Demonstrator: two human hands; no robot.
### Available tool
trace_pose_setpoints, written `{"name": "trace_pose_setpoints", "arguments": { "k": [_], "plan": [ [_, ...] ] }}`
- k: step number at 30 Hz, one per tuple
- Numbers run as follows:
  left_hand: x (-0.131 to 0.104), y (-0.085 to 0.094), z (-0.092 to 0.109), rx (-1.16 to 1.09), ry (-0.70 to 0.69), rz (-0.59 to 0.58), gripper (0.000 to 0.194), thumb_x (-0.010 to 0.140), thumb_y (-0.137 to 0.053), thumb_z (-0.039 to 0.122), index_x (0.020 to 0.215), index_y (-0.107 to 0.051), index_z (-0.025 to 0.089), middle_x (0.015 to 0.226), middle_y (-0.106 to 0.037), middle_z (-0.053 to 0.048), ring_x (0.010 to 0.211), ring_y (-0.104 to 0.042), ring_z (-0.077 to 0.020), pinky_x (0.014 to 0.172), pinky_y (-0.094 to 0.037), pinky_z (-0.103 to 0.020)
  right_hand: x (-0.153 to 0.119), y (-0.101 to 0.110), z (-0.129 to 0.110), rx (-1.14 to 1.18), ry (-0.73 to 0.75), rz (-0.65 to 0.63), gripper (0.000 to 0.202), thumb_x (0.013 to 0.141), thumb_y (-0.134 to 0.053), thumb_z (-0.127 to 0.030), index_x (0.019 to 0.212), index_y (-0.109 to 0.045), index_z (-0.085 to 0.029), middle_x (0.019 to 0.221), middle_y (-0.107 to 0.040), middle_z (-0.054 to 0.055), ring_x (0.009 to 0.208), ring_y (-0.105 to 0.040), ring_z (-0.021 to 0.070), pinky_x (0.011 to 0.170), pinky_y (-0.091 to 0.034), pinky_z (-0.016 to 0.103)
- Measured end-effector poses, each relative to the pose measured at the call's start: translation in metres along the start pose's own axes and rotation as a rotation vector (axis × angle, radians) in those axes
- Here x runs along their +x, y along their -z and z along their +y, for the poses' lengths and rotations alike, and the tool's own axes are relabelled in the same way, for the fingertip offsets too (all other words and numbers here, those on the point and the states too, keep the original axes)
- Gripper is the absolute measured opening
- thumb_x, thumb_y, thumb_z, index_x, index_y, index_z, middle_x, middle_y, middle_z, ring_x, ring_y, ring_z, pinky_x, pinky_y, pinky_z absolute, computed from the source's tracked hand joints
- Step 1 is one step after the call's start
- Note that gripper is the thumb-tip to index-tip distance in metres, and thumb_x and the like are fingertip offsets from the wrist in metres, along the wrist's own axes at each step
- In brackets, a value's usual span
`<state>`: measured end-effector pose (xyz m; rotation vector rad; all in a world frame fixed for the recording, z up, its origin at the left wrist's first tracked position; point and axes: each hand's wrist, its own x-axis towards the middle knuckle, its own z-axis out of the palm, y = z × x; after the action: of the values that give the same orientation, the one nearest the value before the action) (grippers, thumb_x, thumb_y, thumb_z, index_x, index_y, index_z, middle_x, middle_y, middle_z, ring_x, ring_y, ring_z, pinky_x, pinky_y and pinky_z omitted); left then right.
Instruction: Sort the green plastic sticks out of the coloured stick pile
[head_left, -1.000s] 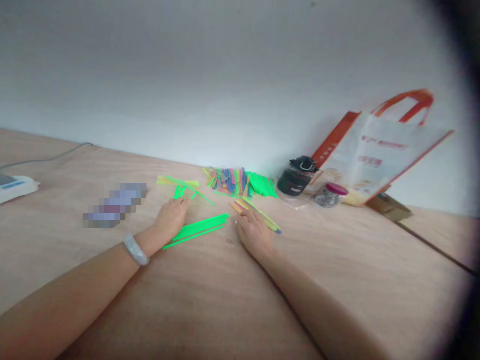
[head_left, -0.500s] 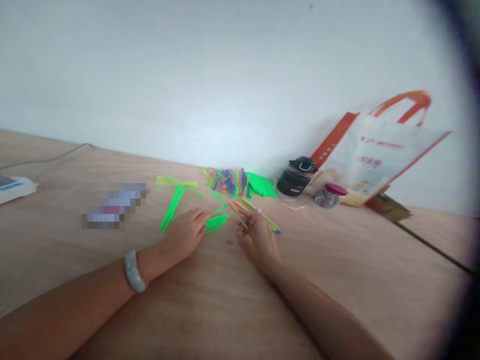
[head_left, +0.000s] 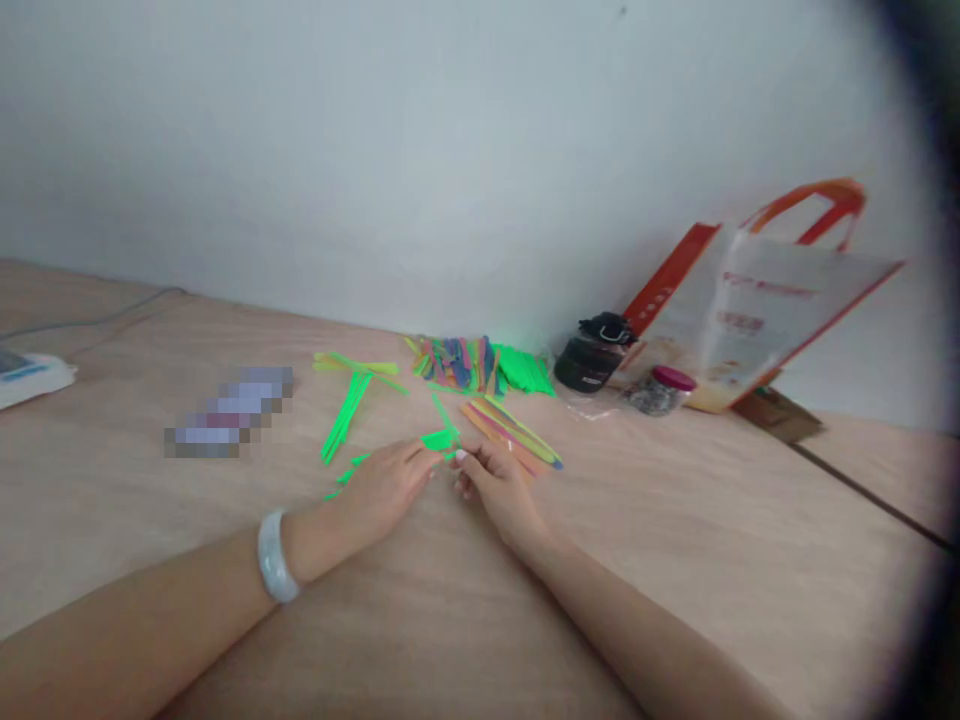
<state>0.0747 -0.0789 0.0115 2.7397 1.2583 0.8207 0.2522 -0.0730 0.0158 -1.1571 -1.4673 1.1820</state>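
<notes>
My left hand (head_left: 390, 487), with a pale bangle on its wrist, is closed over a bundle of thin bright green sticks (head_left: 440, 440). Their ends stick out past the fingers on both sides. My right hand (head_left: 495, 487) pinches at the right end of this bundle, with thumb and index finger together on a green stick. Just behind the right hand lies a small fan of yellow, orange and pink sticks (head_left: 525, 435). Other green sticks (head_left: 347, 415) lie slanted beyond my left hand, below a yellow-green group of sticks (head_left: 356, 366).
Mixed coloured sticks (head_left: 454, 363) and a green pile (head_left: 523, 370) lie by the wall. To their right stand a black bottle (head_left: 592, 355), a jar with a dark pink lid (head_left: 664, 390) and a white-orange bag (head_left: 772, 310). A blurred-out object (head_left: 232, 410) lies left.
My right hand has moved left, away from the coloured fan of sticks, to the end of the green bundle. My left hand has shifted slightly right and nearer; the bundle now shows on both sides.
</notes>
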Motion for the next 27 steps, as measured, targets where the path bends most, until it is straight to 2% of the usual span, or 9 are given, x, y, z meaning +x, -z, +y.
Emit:
{"name": "trace_pose_setpoints", "arguments": {
  "k": [5,10,17,21,24,27],
  "plan": [
    [0.000,-0.003,0.004,-0.026,0.023,-0.038,0.022,0.094,-0.037,0.026,0.099,-0.057,0.018,0.098,-0.063,-0.006,0.094,-0.059,-0.0199,0.084,-0.048,-0.036,-0.004,-0.005,0.003,-0.026,0.019,-0.042,0.027,0.077,-0.057,-0.046,0.072,-0.052,-0.020,0.053,-0.046,-0.006,0.043,-0.041,0.0082,0.043,-0.032,0.022],
    [0.004,0.002,0.008,-0.002,0.090,-0.081,0.020,0.093,-0.040,0.024,0.096,-0.059,0.017,0.096,-0.064,-0.007,0.091,-0.060,-0.0200,0.081,-0.048,-0.034,-0.002,-0.004,0.003,-0.051,0.014,-0.044,0.030,0.077,-0.056,-0.047,0.066,-0.047,-0.021,0.050,-0.041,-0.007,0.041,-0.037,0.0077,0.040,-0.029,0.022],
    [0.010,0.015,0.011,-0.353,0.252,-0.051,0.017,0.089,-0.046,0.024,0.085,-0.062,0.018,0.082,-0.066,-0.002,0.077,-0.060,-0.0158,0.067,-0.044,-0.026,0.006,0.003,-0.003,-0.065,0.039,-0.072,0.029,0.078,-0.054,-0.046,0.065,-0.049,-0.020,0.051,-0.044,-0.006,0.042,-0.039,0.0078,0.042,-0.029,0.022],
    [0.012,0.013,0.007,-0.518,0.353,-0.103,0.023,0.088,-0.045,0.030,0.077,-0.060,0.017,0.067,-0.061,0.001,0.064,-0.055,-0.0138,0.056,-0.038,-0.023,0.006,0.003,-0.005,-0.071,0.035,-0.094,0.031,0.076,-0.055,-0.048,0.063,-0.049,-0.020,0.050,-0.044,-0.006,0.042,-0.038,0.0080,0.043,-0.029,0.022],
    [0.011,0.011,0.003,-0.620,0.433,-0.200,0.029,0.088,-0.042,0.035,0.074,-0.058,0.016,0.061,-0.057,0.002,0.058,-0.053,-0.0129,0.053,-0.038,-0.022,0.012,0.013,-0.001,-0.082,0.024,0.016,0.033,0.076,-0.053,-0.050,0.064,-0.050,-0.020,0.048,-0.042,-0.006,0.042,-0.037,0.0087,0.043,-0.028,0.023],
    [0.008,0.010,0.001,-0.517,0.397,-0.214,0.029,0.089,-0.041,0.034,0.078,-0.061,0.016,0.069,-0.061,0.000,0.066,-0.057,-0.0149,0.061,-0.043,-0.025,0.024,0.035,0.006,-0.222,0.057,0.270,0.033,0.080,-0.046,-0.049,0.065,-0.050,-0.019,0.051,-0.043,-0.005,0.046,-0.040,0.0110,0.046,-0.031,0.024]
  ]
}}
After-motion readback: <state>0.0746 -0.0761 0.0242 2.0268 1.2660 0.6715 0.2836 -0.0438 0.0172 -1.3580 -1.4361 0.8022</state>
